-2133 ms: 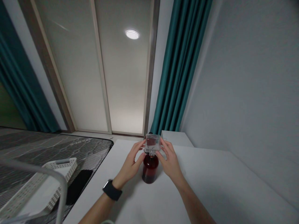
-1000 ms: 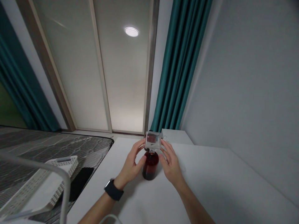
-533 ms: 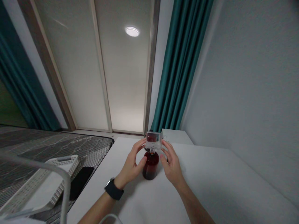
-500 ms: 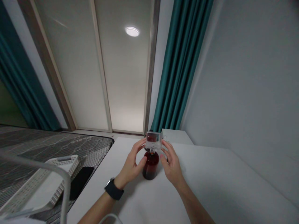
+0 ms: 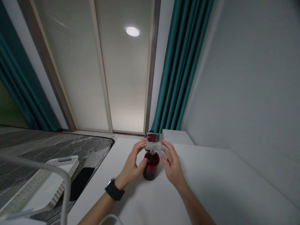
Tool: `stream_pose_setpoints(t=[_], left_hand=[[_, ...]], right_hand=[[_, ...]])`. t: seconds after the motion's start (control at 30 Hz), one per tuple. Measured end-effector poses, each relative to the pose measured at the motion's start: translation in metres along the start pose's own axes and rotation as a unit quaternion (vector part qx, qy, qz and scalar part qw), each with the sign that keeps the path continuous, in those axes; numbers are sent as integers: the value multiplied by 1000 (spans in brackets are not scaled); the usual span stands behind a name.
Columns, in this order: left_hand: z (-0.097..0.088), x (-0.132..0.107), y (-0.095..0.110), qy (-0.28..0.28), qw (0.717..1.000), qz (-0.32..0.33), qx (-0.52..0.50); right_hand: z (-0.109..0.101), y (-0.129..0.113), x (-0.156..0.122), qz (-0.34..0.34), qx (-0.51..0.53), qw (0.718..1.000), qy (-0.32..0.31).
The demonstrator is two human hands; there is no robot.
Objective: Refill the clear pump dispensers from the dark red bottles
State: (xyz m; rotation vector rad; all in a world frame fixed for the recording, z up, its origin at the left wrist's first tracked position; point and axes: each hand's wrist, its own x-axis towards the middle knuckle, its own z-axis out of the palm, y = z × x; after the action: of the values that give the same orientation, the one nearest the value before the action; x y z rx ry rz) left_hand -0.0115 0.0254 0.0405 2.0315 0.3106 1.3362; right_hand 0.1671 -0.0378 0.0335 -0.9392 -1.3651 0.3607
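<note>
Dark red bottle (image 5: 151, 167) is standing upright on the white surface (image 5: 211, 187), long axis vertical, with a clear square glass block (image 5: 154, 141) sitting at its neck. Left hand (image 5: 131, 162) and right hand (image 5: 172, 164) are flanking the block at about equal reach, fingers curled. Left fingertips (image 5: 142, 142) are closing on its left side, right fingertips (image 5: 165, 146) on its right side; whether either hand is gripping cannot be told. Left thumb (image 5: 144, 160) is lying nearest the bottle's shoulder. White mesh basket (image 5: 63, 165) and black phone (image 5: 81, 184) are lying off to the left.
</note>
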Motion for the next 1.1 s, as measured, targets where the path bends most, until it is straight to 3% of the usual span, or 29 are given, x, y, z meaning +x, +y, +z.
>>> stream_pose_setpoints(t=[0.67, 1.1], left_hand=[[-1, 0, -1, -8, 1000, 21, 8], [-6, 2, 2, -9, 997, 32, 74]], right_hand=[[0, -1, 2, -25, 20, 999, -6], [-5, 3, 1, -48, -55, 997, -10]])
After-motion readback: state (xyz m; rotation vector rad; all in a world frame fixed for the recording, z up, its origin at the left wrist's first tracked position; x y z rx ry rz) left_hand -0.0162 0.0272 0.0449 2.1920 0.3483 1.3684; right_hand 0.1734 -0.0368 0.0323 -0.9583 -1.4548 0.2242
